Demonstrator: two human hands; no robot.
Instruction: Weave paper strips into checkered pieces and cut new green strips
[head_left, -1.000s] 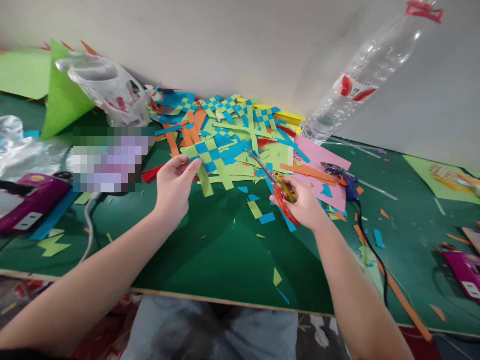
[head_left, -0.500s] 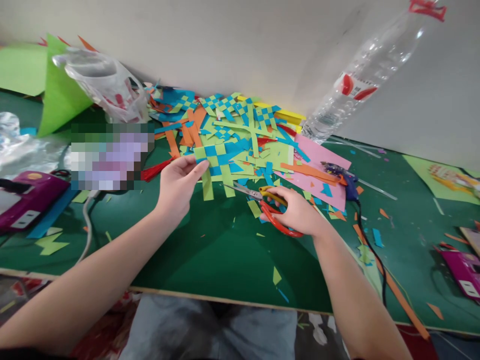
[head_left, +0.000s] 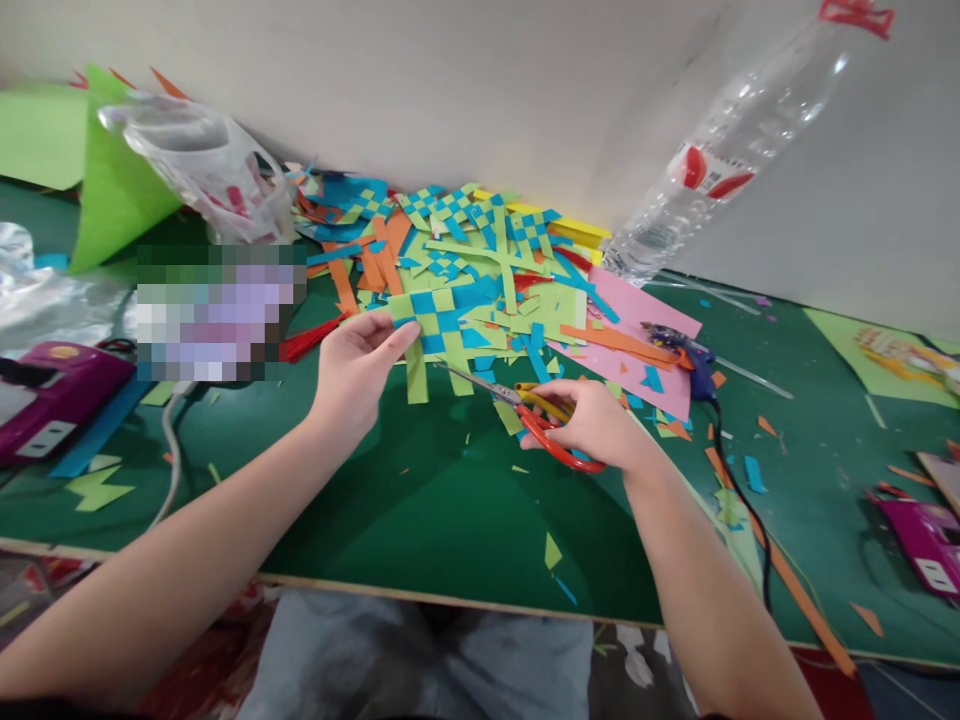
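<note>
Between thumb and fingers, my left hand pinches the left edge of a woven paper piece, a blue and light green checker with loose strip ends hanging down and pointing right. My right hand is wrapped round the handles of scissors, one loop red and the other yellowish. The blades point left, and their tips are just under the hanging green strips. Behind both hands lies a heap of paper strips and small woven checkers in blue, green and orange.
A large clear bottle leans by the wall. At right are a pink sheet and a blue glue gun with a black cord. Purple power strips lie at left and far right. A plastic-wrapped cup stands back left.
The scissors have shifted slightly left, and their blades look closer together than before. My left hand and the woven piece are nearly still.
</note>
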